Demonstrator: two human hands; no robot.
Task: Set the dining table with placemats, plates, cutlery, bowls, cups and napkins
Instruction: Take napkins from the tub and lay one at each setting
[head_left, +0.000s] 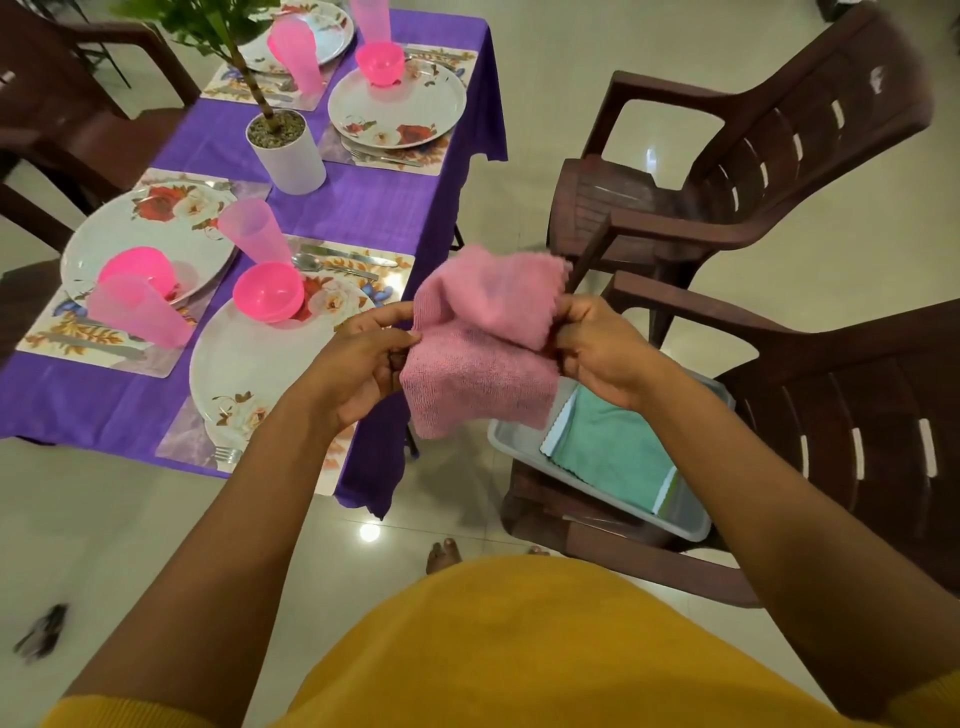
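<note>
A pink cloth napkin (483, 343) hangs in the air between my hands, partly folded over itself. My left hand (363, 364) pinches its left edge and my right hand (597, 353) pinches its right edge. On the table under a purple cloth (353, 208) lie several floral placemats, each with a flowered plate (249, 374), cutlery, a pink bowl (268, 292) and a pink cup (254, 231). A grey tub (524, 441) on the near chair holds a teal napkin (613, 447) and others beneath it.
A white pot with a plant (285, 150) stands mid-table. Two brown plastic chairs (727, 171) stand right of the table, the nearer one (857, 415) carrying the tub. More chairs sit at the left. A dark object (44, 629) lies on the tiled floor.
</note>
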